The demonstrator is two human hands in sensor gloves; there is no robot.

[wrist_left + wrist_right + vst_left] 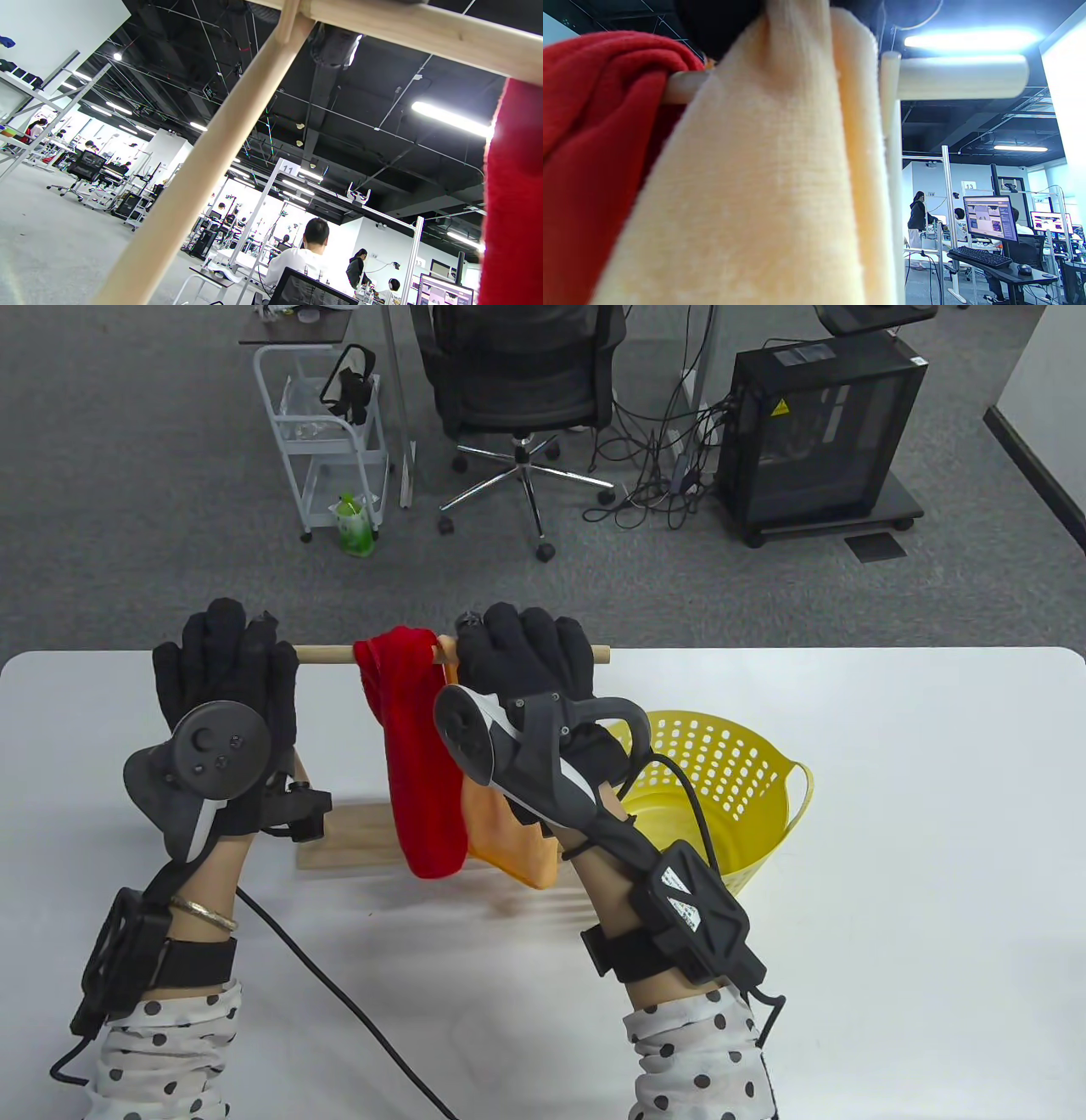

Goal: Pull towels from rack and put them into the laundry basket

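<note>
A wooden rack (pixel 356 840) stands on the white table, its rod (pixel 327 654) running left to right. A red towel (pixel 420 772) hangs over the rod and shows in the left wrist view as the red towel (pixel 515 199). Right beside it hangs an orange towel (pixel 509 840), filling the right wrist view as the orange towel (pixel 763 190). My right hand (pixel 526 653) is curled over the rod and grips the orange towel's top. My left hand (pixel 225 661) lies with fairly straight fingers on the rod's left end. The yellow laundry basket (pixel 764 763) sits right of the rack.
Cables trail from both wrists across the table's front (pixel 339 1001). Beyond the far edge are an office chair (pixel 517 381), a white cart (pixel 327 432) and a black computer case (pixel 814 432) on grey carpet.
</note>
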